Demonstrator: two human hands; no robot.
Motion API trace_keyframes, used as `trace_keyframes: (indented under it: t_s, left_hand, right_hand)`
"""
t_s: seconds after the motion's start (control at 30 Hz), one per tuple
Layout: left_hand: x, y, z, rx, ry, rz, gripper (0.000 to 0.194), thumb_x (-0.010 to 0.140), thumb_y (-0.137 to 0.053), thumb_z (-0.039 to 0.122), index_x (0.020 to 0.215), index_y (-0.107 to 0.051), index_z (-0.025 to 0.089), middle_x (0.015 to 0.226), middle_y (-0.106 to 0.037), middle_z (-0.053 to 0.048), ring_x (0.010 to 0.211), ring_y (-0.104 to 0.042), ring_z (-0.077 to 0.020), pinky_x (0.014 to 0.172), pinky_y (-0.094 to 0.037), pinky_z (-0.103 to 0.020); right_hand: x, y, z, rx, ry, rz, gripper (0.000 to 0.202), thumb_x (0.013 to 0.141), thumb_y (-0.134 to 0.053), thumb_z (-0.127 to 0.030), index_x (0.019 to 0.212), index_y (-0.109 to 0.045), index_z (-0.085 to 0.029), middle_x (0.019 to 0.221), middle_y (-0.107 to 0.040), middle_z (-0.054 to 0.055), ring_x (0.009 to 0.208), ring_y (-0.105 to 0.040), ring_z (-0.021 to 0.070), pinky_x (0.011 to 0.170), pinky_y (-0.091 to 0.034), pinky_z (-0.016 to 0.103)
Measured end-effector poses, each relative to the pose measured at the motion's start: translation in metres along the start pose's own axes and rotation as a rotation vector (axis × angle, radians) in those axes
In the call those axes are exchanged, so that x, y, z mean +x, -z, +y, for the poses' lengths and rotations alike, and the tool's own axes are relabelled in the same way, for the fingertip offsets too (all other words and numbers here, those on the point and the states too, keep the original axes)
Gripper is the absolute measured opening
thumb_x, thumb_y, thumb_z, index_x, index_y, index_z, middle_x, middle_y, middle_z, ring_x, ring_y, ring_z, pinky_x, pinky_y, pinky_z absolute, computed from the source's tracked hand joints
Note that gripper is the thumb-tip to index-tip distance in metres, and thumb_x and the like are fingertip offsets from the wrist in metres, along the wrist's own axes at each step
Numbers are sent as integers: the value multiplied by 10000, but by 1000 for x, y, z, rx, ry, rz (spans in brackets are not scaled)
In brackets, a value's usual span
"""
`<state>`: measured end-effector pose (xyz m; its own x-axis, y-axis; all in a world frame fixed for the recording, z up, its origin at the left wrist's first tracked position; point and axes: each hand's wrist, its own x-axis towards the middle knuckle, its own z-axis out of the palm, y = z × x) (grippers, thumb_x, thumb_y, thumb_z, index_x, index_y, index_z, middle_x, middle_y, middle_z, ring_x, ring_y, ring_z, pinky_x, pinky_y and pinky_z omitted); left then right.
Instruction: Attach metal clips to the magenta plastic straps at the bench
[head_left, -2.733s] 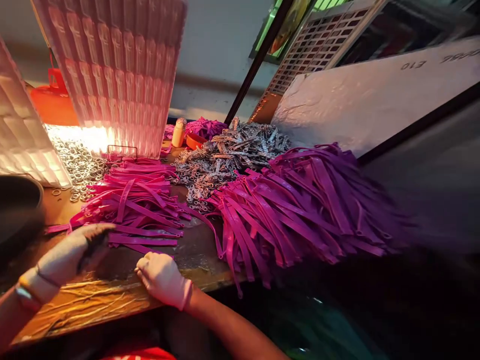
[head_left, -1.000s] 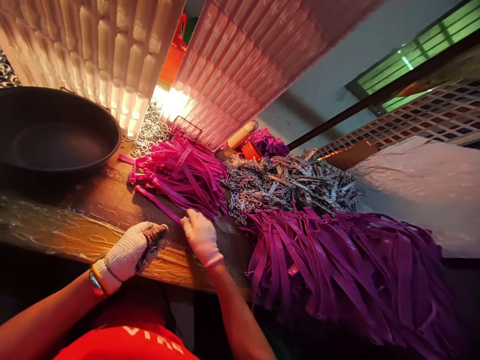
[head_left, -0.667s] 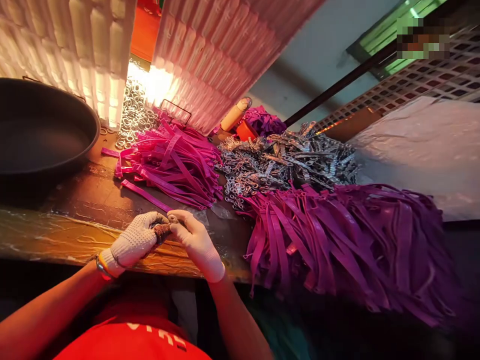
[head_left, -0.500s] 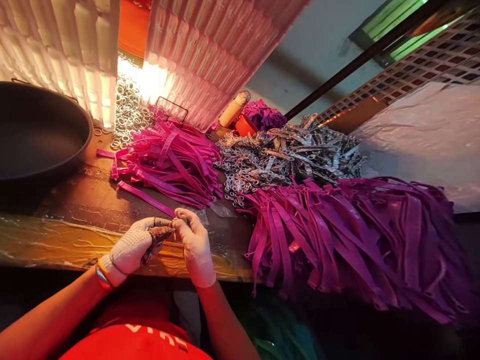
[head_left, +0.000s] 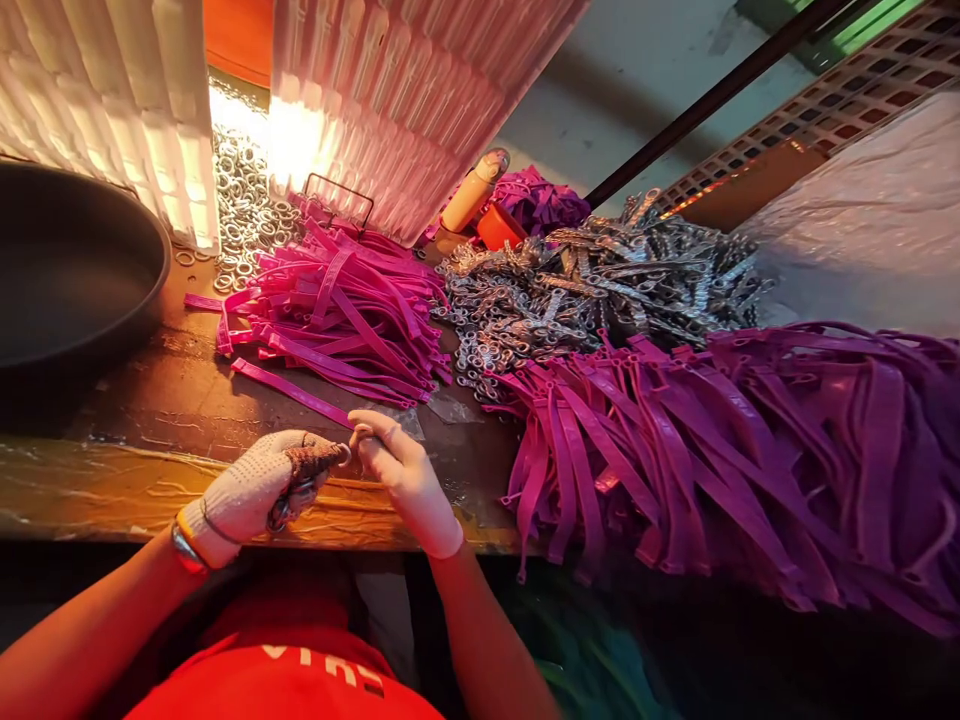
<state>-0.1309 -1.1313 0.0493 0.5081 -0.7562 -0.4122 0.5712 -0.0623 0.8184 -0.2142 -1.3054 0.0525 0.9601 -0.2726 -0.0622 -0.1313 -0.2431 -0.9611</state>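
My left hand [head_left: 259,485], in a dotted white glove with brown-wrapped fingertips, is closed on metal rings [head_left: 289,500]; one ring shows at its fingertips. Close to its right, my right hand [head_left: 405,475], in a pale glove, pinches the near end of a pink strap [head_left: 292,392] that slants away to the upper left over the table. Beyond both hands lies a pile of pink straps [head_left: 352,310]. Loose metal rings [head_left: 244,200] are heaped behind that pile. A large bundle of purple straps [head_left: 697,450] hangs over the table edge at the right.
A dark round pan [head_left: 75,260] stands at the left. Silver metal pieces [head_left: 615,280] are heaped behind the purple straps. Translucent ribbed panels [head_left: 420,90] rise at the back, near an orange cup [head_left: 500,228] and a pale cylinder [head_left: 472,190].
My hands have moved slightly apart, and a ring now shows at my left fingertips. The view has shifted a little, so the table's contents sit differently in the frame.
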Motion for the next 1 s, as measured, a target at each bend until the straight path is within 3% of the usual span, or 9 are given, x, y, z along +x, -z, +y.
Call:
trace_keyframes:
  t_s: [0.07,0.13,0.3,0.43,0.6,0.77,0.87,0.93,1.0]
  left_hand:
    - [2,-2,-3,3,20,-21,373,837,-674,535,771,-573,182,529,-423,51,400,-329,-75,358,-262,-187]
    - [4,-4,-6,20,30,-37,383,843,-659,527,728,-529,185,534,-416,55,399,-321,-69,356,-271,-183]
    - [2,-1,-3,116,11,-28,411,881,-586,570,740,-506,193,528,-413,61,396,-312,-67,343,-270,-173]
    - [-4,2,9,303,-13,-53,440,917,-553,595,748,-521,190,533,-446,52,398,-342,-67,350,-273,-171]
    - [-6,-3,13,328,27,-137,373,926,-554,513,742,-528,189,557,-459,47,408,-340,-67,354,-269,-172]
    - [7,-8,-13,-23,101,-68,307,807,-656,459,748,-509,196,568,-427,62,425,-320,-64,377,-288,-177]
    - [15,-9,-15,31,93,-89,318,807,-649,493,778,-533,198,560,-425,66,414,-308,-68,382,-273,-190]
    - [21,-11,-5,317,5,-87,345,864,-601,532,810,-593,192,551,-454,52,421,-335,-85,395,-277,-205]
    - [32,-16,9,702,-186,-23,325,904,-583,492,870,-674,183,632,-581,5,518,-481,-121,486,-372,-227]
  right_hand:
    - [-1,0,-5,-52,88,-158,329,983,-539,-360,1260,-625,-204,1179,-694,52,1056,-642,161,948,-498,289]
    - [-2,-2,-9,-139,191,-227,279,1009,-515,-344,1214,-633,-197,1188,-696,66,1097,-636,166,986,-476,293]
    - [-4,-3,-18,-463,315,-83,247,997,-466,-249,840,-649,-195,813,-680,18,767,-600,131,751,-424,249]
    - [-2,3,-25,-704,323,-62,322,883,-493,-192,566,-438,-191,534,-433,-47,533,-356,88,570,-244,277]
    - [-5,3,-26,-777,320,-92,337,836,-496,-179,517,-386,-178,486,-366,-54,505,-302,77,546,-191,281]
    - [-28,-15,-2,-948,527,149,407,986,-460,-349,635,-576,-180,588,-553,15,568,-444,127,603,-268,296]
    - [-41,-15,16,-749,372,190,450,1054,-411,-422,758,-640,-172,686,-623,39,648,-543,146,644,-352,280]
    - [-47,-6,26,-464,209,268,394,1056,-423,-428,904,-682,-173,807,-676,44,744,-604,146,711,-421,263]
    - [-50,8,34,-200,68,402,351,1048,-429,-425,1101,-674,-180,870,-694,39,785,-629,148,744,-468,266]
